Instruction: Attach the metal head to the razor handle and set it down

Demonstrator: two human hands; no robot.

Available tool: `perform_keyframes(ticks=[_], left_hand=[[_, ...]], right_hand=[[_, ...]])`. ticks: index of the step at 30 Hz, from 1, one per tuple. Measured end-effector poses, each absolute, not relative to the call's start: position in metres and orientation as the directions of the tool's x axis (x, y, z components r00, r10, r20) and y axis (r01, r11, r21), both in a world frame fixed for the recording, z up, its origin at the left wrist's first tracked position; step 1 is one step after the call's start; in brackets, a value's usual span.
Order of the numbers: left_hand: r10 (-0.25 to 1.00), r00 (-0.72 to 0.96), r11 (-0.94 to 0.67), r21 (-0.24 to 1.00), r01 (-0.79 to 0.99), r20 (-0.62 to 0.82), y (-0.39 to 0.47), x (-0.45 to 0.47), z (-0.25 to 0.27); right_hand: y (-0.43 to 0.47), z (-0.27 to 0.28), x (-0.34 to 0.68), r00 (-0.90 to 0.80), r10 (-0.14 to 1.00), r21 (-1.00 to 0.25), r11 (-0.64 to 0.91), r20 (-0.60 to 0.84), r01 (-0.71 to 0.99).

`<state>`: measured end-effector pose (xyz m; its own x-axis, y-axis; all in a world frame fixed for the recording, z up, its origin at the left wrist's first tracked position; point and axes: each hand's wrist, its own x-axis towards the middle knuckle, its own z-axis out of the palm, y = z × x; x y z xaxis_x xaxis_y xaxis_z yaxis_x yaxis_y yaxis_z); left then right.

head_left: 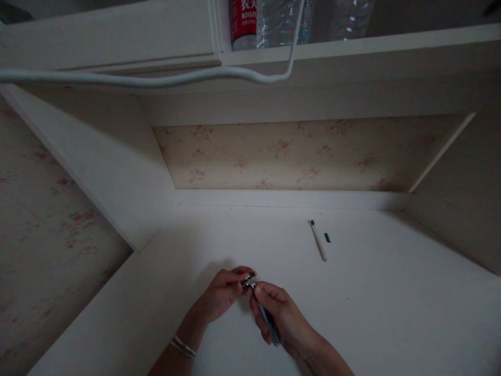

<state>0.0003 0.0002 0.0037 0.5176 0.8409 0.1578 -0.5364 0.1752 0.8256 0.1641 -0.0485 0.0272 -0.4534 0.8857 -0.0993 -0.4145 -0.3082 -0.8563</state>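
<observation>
Both of my hands meet low in the middle of the view, above the white tabletop. My right hand (279,308) is closed around the dark handle of what looks like a razor (266,319), which slants up and left to a shiny metal neck. At that top end, the fingertips of my left hand (225,290) pinch a small dark piece, which looks like the razor's head. My fingers partly cover it, so I cannot tell whether head and handle are joined.
A pale toothbrush (319,243) with a dark head lies farther back on the white tabletop (383,292). Beside it is a small black and green piece (327,237). Overhead, a white cable (176,78) crosses before a shelf with a red-labelled package (243,21) and clear plastic bottles (276,23).
</observation>
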Motion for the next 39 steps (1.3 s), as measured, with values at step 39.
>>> perform_keyframes(ticks=[39], left_hand=[[0.843,0.51,0.231,0.742,-0.629,0.171,-0.0049,0.0,-0.0015]], right_hand=[[-0.0545,0.0273,0.1592,-0.39,0.921,-0.886,-0.186,-0.007,-0.424]])
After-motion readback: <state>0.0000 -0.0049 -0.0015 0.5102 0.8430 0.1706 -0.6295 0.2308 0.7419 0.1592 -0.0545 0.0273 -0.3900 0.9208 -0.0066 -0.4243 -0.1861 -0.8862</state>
